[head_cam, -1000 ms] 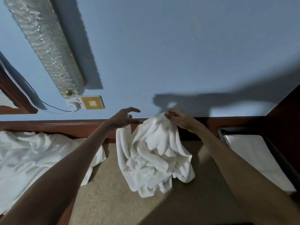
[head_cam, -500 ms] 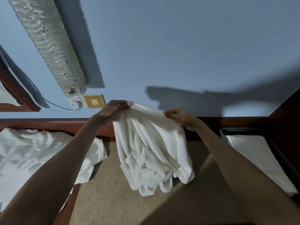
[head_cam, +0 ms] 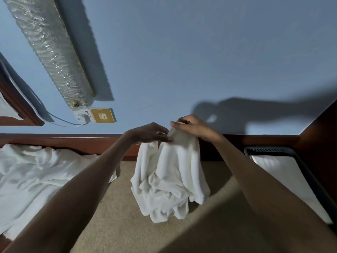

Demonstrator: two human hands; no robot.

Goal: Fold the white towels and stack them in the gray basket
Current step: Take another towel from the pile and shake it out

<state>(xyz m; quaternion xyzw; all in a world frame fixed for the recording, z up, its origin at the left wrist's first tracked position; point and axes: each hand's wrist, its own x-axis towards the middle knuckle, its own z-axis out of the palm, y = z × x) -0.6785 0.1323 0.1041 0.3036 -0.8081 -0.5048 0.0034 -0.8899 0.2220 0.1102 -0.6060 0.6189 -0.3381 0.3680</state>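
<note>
Forearms are reaching out over a beige carpeted surface [head_cam: 118, 225], where the white towel [head_cam: 169, 179] is hanging in a bunched column, its lower folds heaping on the carpet straight below your hands. You are holding its top edge up. Your left hand [head_cam: 149, 133] is pinching the cloth between thumb and curled fingers. Your right hand [head_cam: 191, 126], just beside it, is gripping the same gathered edge with fingers curled over it. To your left, a loose pile of white towels [head_cam: 36, 176] is lying against a dark wooden rail [head_cam: 73, 141]. To your right, the gray basket [head_cam: 269, 149] is sitting in the corner with one folded towel [head_cam: 284, 176] lying flat inside it. Farther back, on the blue wall [head_cam: 200, 52], a gold switch plate [head_cam: 103, 115] is sitting beside a white plug [head_cam: 82, 116], its marking too small to read, just below a long ribbed glass light [head_cam: 49, 48].
</note>
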